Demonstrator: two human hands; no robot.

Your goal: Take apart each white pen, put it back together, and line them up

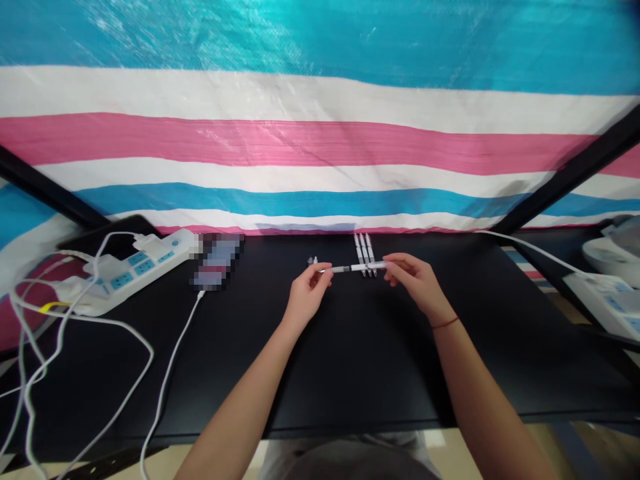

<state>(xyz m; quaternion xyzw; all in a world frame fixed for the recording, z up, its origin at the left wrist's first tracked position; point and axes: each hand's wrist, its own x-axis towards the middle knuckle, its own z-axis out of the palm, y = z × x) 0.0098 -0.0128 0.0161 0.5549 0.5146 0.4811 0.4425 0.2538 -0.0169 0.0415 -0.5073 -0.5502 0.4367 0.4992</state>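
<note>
My left hand (309, 293) pinches the left end of a slim pen refill (341, 269), grey with a dark band and a pale stretch to its right. My right hand (414, 281) is closed with thumb and fingertips on a white pen barrel (376, 265). Refill and barrel lie in one nearly level line above the desk; whether one sits inside the other I cannot tell. Just behind this line, three white pens (365, 250) rest side by side, their near ends partly covered. Small dark and white parts (313, 260) lie beyond my left fingertips, too small to name.
On the left are a phone (216, 263) with a charging cable (173, 373), a white power strip (145, 267) and looped white cords. Another power strip (603, 300) stands at the right. A striped sheet (320, 147) hangs behind the black desk (360, 373).
</note>
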